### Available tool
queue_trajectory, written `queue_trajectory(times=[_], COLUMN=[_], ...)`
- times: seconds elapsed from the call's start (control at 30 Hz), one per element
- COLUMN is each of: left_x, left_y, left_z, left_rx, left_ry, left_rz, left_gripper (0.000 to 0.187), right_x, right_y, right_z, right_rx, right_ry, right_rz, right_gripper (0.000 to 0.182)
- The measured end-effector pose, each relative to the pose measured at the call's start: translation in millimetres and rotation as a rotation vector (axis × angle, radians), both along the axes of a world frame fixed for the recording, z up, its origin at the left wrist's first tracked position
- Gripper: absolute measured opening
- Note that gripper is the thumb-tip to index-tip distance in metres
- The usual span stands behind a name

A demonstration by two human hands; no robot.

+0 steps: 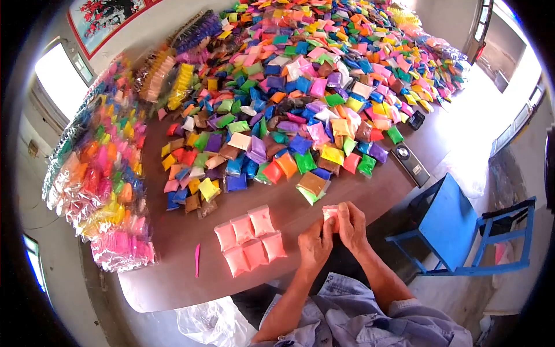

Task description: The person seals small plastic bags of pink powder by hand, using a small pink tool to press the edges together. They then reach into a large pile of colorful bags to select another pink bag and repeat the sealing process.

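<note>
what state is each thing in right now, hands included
Left hand: closed on the held packet
Right hand: closed on the same packet
Held packet: raised; sealed or open, cannot tell
Six pink packets: laid in two rows of three
Pink strip: lying flat
Mixed-colour packets: heaped
Clear plastic bag: crumpled

Shirt (370, 327): faded blue-grey, loose and creased, bottom centre of frame. Denim-look section (341, 286) at its upper edge, paler lines along the borders, look like seams. Right sleeve (407, 309) ends well short of the wrist, wrinkled, edge a bit lighter. Forearms bare, left (292, 303) and right (381, 274). Left hand (315, 246) and right hand (352, 225) both bare, ditto wrists. Left cuff: can't make it out.
</note>
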State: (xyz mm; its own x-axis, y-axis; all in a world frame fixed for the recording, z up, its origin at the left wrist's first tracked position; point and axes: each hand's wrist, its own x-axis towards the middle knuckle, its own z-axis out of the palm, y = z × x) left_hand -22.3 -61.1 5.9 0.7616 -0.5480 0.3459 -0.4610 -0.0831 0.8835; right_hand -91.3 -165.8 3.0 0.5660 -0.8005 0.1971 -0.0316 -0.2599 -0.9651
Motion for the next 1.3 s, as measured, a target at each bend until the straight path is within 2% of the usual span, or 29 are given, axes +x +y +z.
queue_trajectory(times=[0.17, 0.27, 0.33, 0.4, 0.47, 0.53, 0.57, 0.63, 0.7, 0.87, 0.93, 1.13, 1.23, 1.3], left_x=[-0.9, -1.5, -2.7, -1.7, -0.2, 0.1, 0.0, 0.2, 0.4, 0.7, 1.7, 1.5, -0.5, -0.6], left_y=[0.7, -0.9, 0.1, 0.4, 0.8, 1.0, 1.4, 1.4, 1.7, 4.9, 5.2, 4.5, 3.0, 4.6], left_z=[3.1, 13.8, 14.9, 6.9, 0.3, -4.4, -5.7, -5.7, -2.5, 21.8, 19.1, 4.1, 6.4, 12.2], left_rx=[0.04, 0.023, 0.112, 0.116, 0.074, 0.034, -0.008, -0.012, -0.018, -0.031, 0.0, -0.036, -0.067, -0.087], left_ry=[-0.007, 0.127, -0.015, 0.014, -0.063, -0.051, -0.039, -0.025, -0.009, 0.24, 0.232, 0.134, 0.129, 0.129], left_rz=[-0.001, -0.066, -0.104, -0.093, -0.052, -0.025, -0.008, -0.001, 0.001, -0.115, -0.104, -0.02, 0.001, 0.007], left_gripper=[0.025, 0.029, 0.03, 0.032, 0.028, 0.028, 0.029, 0.03, 0.031, 0.033, 0.033, 0.03, 0.029, 0.029], right_x=[-1.7, -3.6, -2.5, 0.3, 0.9, -1.0, -0.9, 0.6, 1.5, -8.6, -6.9, -6.3, -6.7, -5.1], right_y=[2.5, -0.8, -0.4, 1.4, 1.9, 2.1, 1.3, -1.2, -1.3, -2.7, -2.4, -5.3, -8.0, -4.8], right_z=[15.2, 4.3, 1.1, 4.7, 6.0, 7.9, 8.3, 9.7, 6.9, 4.2, -1.1, -5.6, -5.9, -2.0], right_rx=[0.019, 0.007, -0.002, 0.044, -0.014, 0.23, 0.231, 0.122, 0.121, 0.173, -0.099, 0.006, -0.018, -0.033], right_ry=[0.034, 0.007, -0.009, -0.073, -0.063, -0.039, -0.039, -0.034, -0.028, 0.027, -0.009, -0.04, 0.064, 0.045], right_rz=[-0.008, -0.05, -0.07, -0.069, -0.054, 0.046, 0.051, 0.122, 0.089, 0.077, 0.09, 0.181, 0.151, 0.111], right_gripper=[0.026, 0.024, 0.023, 0.023, 0.023, 0.024, 0.024, 0.026, 0.027, 0.028, 0.029, 0.029, 0.027, 0.026])
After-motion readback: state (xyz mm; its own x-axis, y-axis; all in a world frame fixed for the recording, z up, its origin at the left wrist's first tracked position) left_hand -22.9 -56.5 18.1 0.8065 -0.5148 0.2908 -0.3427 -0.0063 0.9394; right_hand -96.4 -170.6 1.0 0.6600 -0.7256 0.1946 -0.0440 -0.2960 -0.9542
